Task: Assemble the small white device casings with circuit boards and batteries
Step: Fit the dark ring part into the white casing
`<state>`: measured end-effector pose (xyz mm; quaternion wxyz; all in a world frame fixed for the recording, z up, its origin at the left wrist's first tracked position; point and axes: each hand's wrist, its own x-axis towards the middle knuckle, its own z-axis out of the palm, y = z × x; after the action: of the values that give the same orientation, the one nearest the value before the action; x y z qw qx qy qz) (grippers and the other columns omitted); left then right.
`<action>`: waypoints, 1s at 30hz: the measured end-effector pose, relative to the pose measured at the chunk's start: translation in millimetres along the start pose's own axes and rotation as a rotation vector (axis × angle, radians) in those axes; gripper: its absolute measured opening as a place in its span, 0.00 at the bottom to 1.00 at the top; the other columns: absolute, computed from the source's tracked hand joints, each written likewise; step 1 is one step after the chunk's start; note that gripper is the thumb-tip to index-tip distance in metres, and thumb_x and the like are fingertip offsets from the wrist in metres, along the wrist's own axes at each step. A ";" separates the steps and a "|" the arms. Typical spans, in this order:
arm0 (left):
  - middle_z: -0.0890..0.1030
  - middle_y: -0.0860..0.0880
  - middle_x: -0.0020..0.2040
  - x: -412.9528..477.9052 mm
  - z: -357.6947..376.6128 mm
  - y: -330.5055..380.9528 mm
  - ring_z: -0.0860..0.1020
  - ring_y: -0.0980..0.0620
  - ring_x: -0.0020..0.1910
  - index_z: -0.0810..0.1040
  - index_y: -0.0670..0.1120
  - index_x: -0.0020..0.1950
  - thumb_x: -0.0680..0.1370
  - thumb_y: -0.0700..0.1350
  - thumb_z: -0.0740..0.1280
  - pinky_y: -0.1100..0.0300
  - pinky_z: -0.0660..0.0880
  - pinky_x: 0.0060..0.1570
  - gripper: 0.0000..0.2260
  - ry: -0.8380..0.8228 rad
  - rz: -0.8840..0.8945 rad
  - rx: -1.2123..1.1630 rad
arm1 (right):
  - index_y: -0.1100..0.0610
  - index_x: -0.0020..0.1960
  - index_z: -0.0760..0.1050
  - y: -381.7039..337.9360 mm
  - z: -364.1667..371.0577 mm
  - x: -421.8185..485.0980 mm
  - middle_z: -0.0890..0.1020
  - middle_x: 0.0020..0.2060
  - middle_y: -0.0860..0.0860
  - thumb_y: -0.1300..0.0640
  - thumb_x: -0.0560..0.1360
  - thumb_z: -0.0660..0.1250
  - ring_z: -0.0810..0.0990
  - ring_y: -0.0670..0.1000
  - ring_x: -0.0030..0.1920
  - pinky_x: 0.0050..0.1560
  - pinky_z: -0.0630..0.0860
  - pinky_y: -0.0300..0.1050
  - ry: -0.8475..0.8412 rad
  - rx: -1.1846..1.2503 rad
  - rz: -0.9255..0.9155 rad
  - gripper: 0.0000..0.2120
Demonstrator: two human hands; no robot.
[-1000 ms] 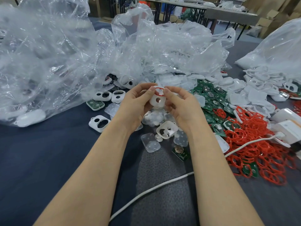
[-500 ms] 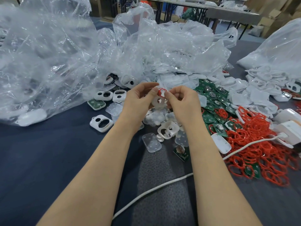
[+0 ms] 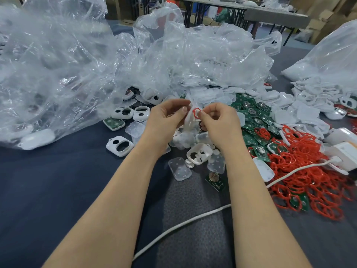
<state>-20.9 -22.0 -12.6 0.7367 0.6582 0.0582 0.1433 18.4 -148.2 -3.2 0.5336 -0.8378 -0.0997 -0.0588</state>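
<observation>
Right now you hold the white casing [image 3: 189,121] in the air between both hands, above the loose parts in the middle of the table [image 3: 48,180]. Your left hand [image 3: 166,120] has its fingers curled round the casing's near side, thumb on its edge. Your right hand [image 3: 219,122] pinches a red ring [image 3: 196,113] with thumb and forefinger against the casing's upper end; its other fingers are tucked in.

The casing is smooth, glossy plastic with rounded corners. It faces you almost edge-on, its long axis close to upright with the top leaning slightly right. The ring is thin, flexible-looking and a rounded loop.

Under your hands lies another casing [image 3: 199,152], open side up with two cut-outs, and beside it a frosted, translucent cover [image 3: 179,168] with pale dots. To your right, flat green circuit boards [image 3: 255,115] carry shiny round metal cells, and a tangle of red rings [image 3: 313,171] spreads next to them. Crinkled clear bags [image 3: 58,64] are heaped behind. A white cable [image 3: 183,223] crosses the dark, matte cloth.
</observation>
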 end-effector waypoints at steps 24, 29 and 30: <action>0.78 0.48 0.49 -4.1 -3.0 9.0 0.76 0.50 0.48 0.74 0.41 0.61 0.78 0.35 0.62 0.63 0.71 0.49 0.12 0.217 0.297 0.789 | 0.58 0.43 0.72 1.6 10.1 -2.3 0.82 0.37 0.56 0.63 0.78 0.65 0.83 0.46 0.33 0.41 0.82 0.43 -0.028 0.280 0.113 0.05; 0.79 0.51 0.52 -1.9 1.6 16.2 0.76 0.55 0.52 0.75 0.45 0.63 0.82 0.40 0.60 0.68 0.71 0.55 0.11 0.085 0.224 0.388 | 0.55 0.45 0.74 -5.4 10.2 -3.4 0.83 0.44 0.55 0.58 0.76 0.69 0.83 0.49 0.45 0.51 0.80 0.48 -0.041 0.250 0.020 0.04; 0.80 0.51 0.51 -2.3 2.1 15.6 0.78 0.55 0.53 0.77 0.46 0.61 0.82 0.40 0.59 0.65 0.73 0.56 0.10 0.058 0.195 0.311 | 0.55 0.44 0.74 -6.0 10.1 -3.8 0.83 0.45 0.55 0.57 0.76 0.69 0.83 0.50 0.46 0.53 0.80 0.50 -0.033 0.228 0.006 0.05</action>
<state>-24.6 -23.2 2.8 0.6066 0.7625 0.0366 0.2222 13.2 -136.9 -2.9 0.6237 -0.7729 -0.1119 -0.0317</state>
